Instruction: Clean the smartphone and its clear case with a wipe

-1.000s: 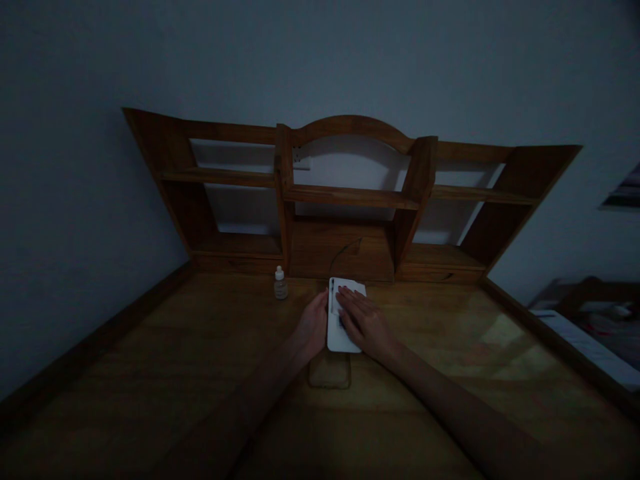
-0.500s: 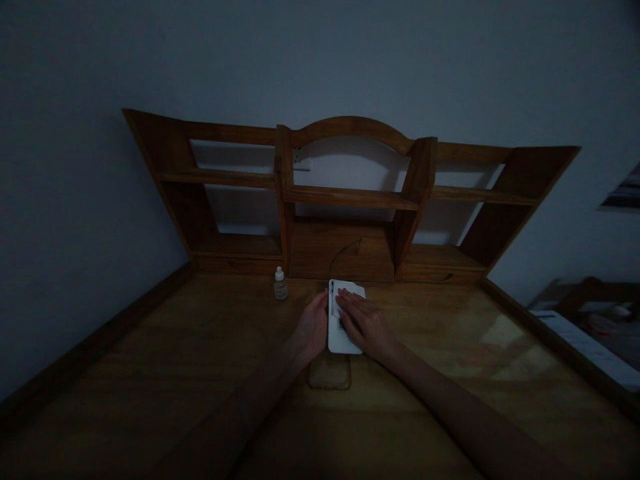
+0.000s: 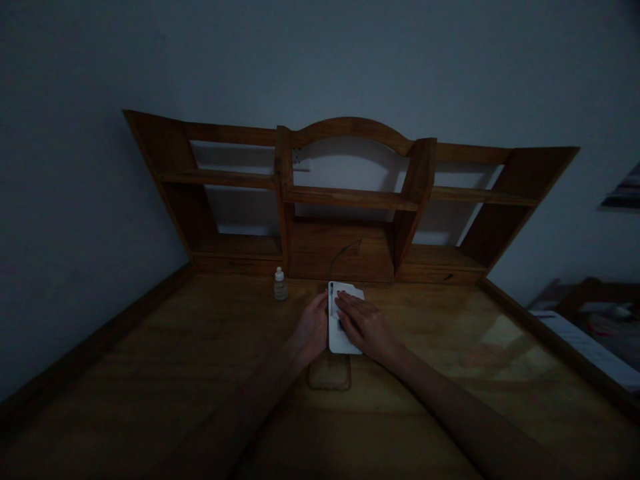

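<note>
A white smartphone (image 3: 344, 343) lies back side up, its camera strip at the upper left. My left hand (image 3: 313, 328) grips its left edge with curved fingers. Across the phone's upper part, my right hand (image 3: 369, 325) presses a thin white wipe (image 3: 358, 293) flat under its fingertips; part of the wipe shows past the fingers. A dark small mark on the phone's back is partly covered by the right hand. Just below the phone, a clear phone case (image 3: 330, 387) rests on the wooden desk (image 3: 200, 373).
A small clear bottle with a white cap (image 3: 281, 288) stands left of the phone. Behind is a wooden shelf unit (image 3: 350, 199) against the wall, with a thin dark cord (image 3: 345, 251) in its middle bay. White papers (image 3: 585, 340) lie beyond the desk's right edge.
My right hand and the wipe have shifted very slightly down the phone's back. The left hand keeps its grip on the edge.
</note>
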Demonstrator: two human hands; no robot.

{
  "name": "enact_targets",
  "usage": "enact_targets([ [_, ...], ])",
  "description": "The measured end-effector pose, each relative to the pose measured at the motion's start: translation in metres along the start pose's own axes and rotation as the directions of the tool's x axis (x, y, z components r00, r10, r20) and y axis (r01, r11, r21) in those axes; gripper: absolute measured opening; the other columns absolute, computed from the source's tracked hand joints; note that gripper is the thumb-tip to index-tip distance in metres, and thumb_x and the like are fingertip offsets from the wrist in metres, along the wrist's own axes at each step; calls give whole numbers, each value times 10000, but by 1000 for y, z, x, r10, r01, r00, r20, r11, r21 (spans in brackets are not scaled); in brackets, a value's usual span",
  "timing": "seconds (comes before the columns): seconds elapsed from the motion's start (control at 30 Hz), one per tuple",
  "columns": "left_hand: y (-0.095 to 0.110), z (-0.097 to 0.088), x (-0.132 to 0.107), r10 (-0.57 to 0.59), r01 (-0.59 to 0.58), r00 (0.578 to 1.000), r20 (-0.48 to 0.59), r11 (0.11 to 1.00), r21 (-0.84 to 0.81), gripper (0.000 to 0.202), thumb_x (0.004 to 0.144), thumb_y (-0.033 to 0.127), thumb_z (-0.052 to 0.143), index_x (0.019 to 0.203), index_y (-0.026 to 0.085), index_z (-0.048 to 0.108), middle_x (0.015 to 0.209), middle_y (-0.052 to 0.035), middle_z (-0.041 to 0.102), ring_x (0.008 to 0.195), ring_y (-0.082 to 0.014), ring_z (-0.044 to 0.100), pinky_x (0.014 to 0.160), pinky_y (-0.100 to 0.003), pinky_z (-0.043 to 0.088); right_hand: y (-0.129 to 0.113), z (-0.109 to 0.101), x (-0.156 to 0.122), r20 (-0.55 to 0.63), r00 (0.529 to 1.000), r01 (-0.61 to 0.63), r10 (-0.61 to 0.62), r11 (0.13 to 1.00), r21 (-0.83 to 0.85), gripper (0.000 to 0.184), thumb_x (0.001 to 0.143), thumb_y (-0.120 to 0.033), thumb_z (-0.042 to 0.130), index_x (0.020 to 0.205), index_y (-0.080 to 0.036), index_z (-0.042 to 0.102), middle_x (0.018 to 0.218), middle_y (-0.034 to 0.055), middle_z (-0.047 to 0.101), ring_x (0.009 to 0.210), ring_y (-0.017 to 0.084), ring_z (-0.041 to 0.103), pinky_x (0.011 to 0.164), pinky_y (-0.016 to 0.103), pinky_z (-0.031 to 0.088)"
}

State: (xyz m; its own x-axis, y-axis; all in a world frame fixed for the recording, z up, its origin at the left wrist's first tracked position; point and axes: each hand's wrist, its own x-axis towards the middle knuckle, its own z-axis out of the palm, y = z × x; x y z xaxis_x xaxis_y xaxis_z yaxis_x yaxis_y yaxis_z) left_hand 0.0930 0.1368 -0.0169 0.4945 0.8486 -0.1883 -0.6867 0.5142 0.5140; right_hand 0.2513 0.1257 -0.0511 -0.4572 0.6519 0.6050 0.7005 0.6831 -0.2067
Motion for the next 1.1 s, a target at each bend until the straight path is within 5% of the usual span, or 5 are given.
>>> enact_targets([
  [1.1, 5, -2, -3, -14, 18, 998, 65, 998, -66, 476, 985, 359, 336, 1315, 105, 569, 1075, -144, 705, 954, -256, 683, 950, -400, 483, -4, -6, 2, -26, 999, 20, -20, 999, 25, 405, 994, -220, 466, 1388, -191, 558, 1416, 115, 571, 1306, 228, 550, 1125, 439, 436],
])
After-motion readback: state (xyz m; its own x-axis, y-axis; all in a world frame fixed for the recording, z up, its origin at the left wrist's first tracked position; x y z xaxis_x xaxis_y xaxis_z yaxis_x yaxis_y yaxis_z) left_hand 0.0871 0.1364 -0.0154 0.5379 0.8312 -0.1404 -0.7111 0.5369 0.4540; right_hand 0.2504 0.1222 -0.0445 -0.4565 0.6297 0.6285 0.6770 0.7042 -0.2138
